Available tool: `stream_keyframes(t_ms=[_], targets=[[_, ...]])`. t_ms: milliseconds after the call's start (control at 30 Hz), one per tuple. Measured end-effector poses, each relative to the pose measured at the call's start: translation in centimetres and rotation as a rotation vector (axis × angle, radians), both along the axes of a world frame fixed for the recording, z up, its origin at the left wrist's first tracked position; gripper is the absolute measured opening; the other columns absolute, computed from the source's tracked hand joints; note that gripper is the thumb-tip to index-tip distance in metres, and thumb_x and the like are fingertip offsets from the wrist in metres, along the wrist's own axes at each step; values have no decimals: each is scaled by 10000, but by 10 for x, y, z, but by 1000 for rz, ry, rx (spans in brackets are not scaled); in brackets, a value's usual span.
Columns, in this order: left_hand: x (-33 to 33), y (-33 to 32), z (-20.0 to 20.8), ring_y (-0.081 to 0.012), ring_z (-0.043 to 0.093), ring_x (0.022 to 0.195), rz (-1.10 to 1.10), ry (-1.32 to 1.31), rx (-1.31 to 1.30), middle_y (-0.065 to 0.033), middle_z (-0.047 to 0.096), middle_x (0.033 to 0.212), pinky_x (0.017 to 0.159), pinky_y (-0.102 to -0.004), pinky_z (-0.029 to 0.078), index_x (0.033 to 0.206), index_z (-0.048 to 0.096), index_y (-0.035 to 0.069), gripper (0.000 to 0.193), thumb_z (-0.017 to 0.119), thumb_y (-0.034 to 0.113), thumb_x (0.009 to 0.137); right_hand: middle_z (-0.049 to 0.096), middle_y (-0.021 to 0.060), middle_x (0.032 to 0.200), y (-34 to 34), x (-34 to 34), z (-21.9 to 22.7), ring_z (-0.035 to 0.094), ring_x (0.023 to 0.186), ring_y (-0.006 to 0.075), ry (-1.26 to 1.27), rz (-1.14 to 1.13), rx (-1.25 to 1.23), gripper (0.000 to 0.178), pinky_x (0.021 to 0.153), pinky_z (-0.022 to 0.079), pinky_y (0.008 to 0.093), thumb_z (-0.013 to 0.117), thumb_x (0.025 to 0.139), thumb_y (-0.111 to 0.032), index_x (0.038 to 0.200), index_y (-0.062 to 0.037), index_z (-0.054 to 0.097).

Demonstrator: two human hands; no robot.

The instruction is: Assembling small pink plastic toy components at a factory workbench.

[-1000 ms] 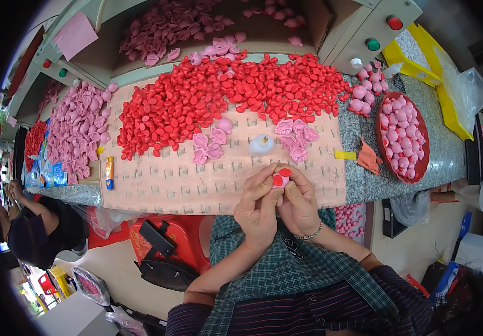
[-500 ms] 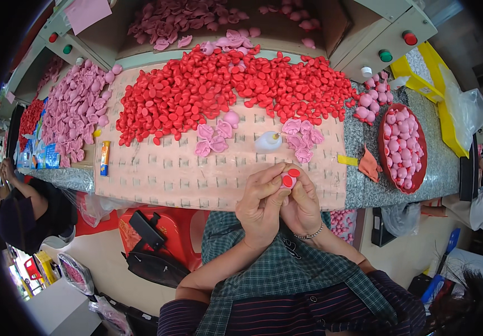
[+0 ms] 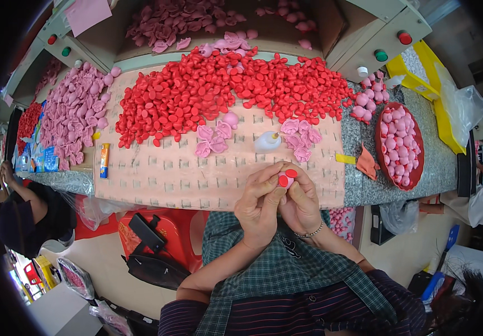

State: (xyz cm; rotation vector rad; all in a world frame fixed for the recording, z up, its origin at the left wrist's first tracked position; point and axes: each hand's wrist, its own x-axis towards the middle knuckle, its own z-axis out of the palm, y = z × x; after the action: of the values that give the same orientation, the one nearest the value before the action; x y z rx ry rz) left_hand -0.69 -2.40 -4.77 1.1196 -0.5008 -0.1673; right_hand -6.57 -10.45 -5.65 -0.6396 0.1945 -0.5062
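Close to the table's front edge, my left hand (image 3: 257, 204) and my right hand (image 3: 301, 203) are closed together at the fingertips. Between them they pinch a small pink plastic piece (image 3: 283, 183) with two red oval parts on it; the fingers cover most of its body. Just beyond my hands lies a white squeeze bottle (image 3: 267, 142) with a narrow tip. Pink shell-like pieces (image 3: 302, 134) lie to the right of the bottle, and similar pink pieces (image 3: 212, 141) with a round pink ball (image 3: 231, 119) lie to its left. A large heap of red bean-shaped parts (image 3: 180, 101) spreads across the back.
On the right stands a red basket (image 3: 419, 159) of pink balls with red parts, beside an orange cloth (image 3: 367, 163). A heap of pink pieces (image 3: 73, 112) and an orange-and-blue tube (image 3: 105, 161) are at the left. A co-worker (image 3: 34, 210) sits far left.
The pink piece has turned and tilted slightly in my fingertips, so its red ovals sit at a different angle. Both hands keep their grip; the table's contents stay the same.
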Motion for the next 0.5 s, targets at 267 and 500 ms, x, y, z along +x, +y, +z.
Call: stream_keyframes(t_ms=[267,500], targets=[[5,15,3,-246,602,1167,-199,352,-91,-210,594,1290,970,-331,496,1260,529,-60,335,583,-33,930,530,131,1233,-3,5,45,612,993,157,136,-207,-507,355,870,512,280,637,870,106,1210,30,568],[4,20,3,-249,633,1077,-326,369,-15,-198,626,1203,965,-367,493,1367,441,-60,510,634,92,920,523,144,1195,-12,-5,31,586,1089,190,78,-230,-831,375,895,503,280,667,834,130,1185,31,582]])
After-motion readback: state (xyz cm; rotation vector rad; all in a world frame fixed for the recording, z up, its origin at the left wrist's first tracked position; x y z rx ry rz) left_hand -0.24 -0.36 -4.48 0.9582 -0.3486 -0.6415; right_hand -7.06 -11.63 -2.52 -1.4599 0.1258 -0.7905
